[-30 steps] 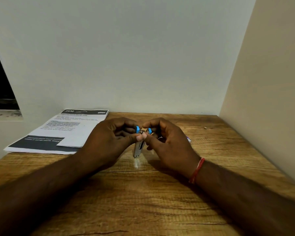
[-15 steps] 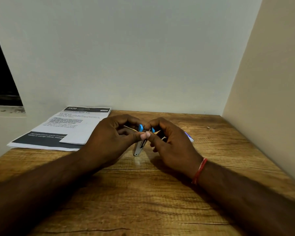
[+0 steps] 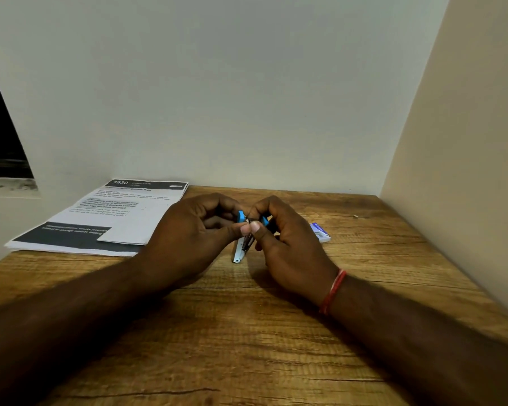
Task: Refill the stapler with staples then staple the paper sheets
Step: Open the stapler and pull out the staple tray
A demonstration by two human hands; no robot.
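Note:
A small stapler [image 3: 241,249] with a blue top and a silver metal base stands on end at the middle of the wooden table [image 3: 246,332], its silver end touching the wood. My left hand [image 3: 188,241] grips its blue upper part from the left. My right hand [image 3: 287,244] pinches the top from the right, thumb against the left thumb. Whether staples lie between the fingers is hidden. The paper sheets [image 3: 106,221], a printed stack with dark bands, lie at the back left.
A small white and purple staple box [image 3: 320,232] lies just right of my right hand. A tiny scrap [image 3: 355,216] sits near the back right. Walls close the table at the back and on the right. A red thread band [image 3: 333,291] circles my right wrist.
Both hands stay on the stapler with only slight finger shifts. The view has tilted a little, so the staple box shows more beside my right hand.

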